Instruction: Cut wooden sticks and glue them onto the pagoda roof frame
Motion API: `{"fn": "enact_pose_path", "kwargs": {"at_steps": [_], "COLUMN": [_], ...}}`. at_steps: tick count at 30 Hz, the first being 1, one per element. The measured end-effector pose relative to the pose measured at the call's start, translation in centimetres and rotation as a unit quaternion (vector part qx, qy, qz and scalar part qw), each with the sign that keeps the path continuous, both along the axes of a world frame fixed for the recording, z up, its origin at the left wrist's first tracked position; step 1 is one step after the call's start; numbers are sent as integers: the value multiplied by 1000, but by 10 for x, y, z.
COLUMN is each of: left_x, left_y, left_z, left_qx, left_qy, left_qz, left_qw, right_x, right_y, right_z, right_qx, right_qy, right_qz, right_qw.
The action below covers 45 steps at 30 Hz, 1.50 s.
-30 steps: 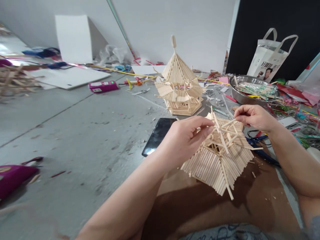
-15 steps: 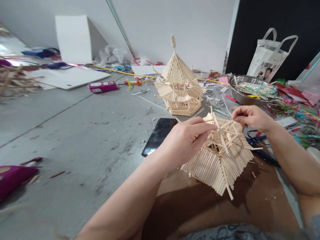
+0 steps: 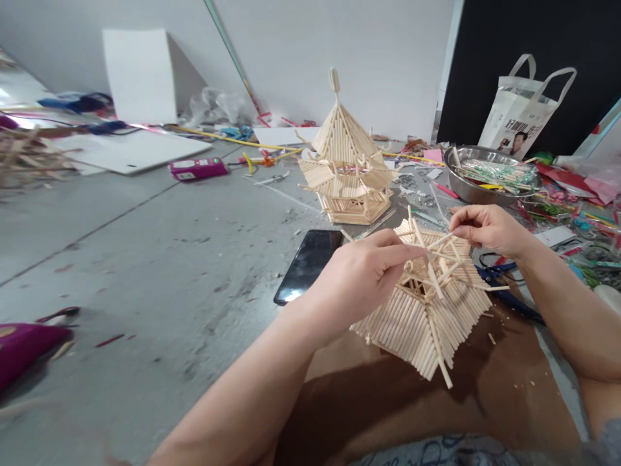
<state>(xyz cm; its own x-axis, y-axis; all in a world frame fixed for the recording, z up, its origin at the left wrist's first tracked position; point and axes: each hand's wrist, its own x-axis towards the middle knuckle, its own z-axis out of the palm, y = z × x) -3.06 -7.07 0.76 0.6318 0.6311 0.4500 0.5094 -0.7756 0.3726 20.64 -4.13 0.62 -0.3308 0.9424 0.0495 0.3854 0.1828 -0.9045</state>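
Observation:
A hexagonal roof piece of thin wooden sticks (image 3: 412,336) lies low in front of me, with an open centre and a frame of crossed sticks above it. My right hand (image 3: 485,228) pinches the outer end of a thin wooden stick (image 3: 440,242) between thumb and forefinger. At that stick's other end, my left hand (image 3: 369,275) reaches in with fingers closed and the forefinger tip at the joint of the crossed sticks. The left thumb tip is partly hidden. Behind stands a stick-built pavilion model (image 3: 347,162) with a pointed roof and finial.
A black phone (image 3: 308,265) lies left of the roof piece. Blue-handled pliers (image 3: 514,301) rest under my right forearm. A metal bowl (image 3: 468,188) of sticks and wrappers stands back right, before a white bag (image 3: 521,116). Brown board (image 3: 436,414) lies beneath; a purple device (image 3: 198,169) sits back left.
My left forefinger has shifted slightly to the right along the crossed sticks. The right hand keeps its pinch, and the camera view has moved very slightly.

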Motion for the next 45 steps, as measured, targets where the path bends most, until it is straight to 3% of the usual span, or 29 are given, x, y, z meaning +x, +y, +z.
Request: {"fn": "enact_pose_path", "kwargs": {"at_steps": [24, 37, 45], "left_x": [0, -1, -3], "left_y": [1, -1, 1], "left_z": [-2, 1, 1], "left_qx": [21, 25, 26], "left_qy": [10, -7, 4], "left_qz": [-5, 27, 45], "left_qw": [1000, 999, 999], "right_x": [-2, 11, 5], "right_y": [-1, -3, -2], "right_z": [3, -2, 0], "right_qx": [9, 7, 19], "right_qy": [-18, -14, -54], "right_qz": [0, -23, -16], "right_qw": [1000, 1000, 998]}}
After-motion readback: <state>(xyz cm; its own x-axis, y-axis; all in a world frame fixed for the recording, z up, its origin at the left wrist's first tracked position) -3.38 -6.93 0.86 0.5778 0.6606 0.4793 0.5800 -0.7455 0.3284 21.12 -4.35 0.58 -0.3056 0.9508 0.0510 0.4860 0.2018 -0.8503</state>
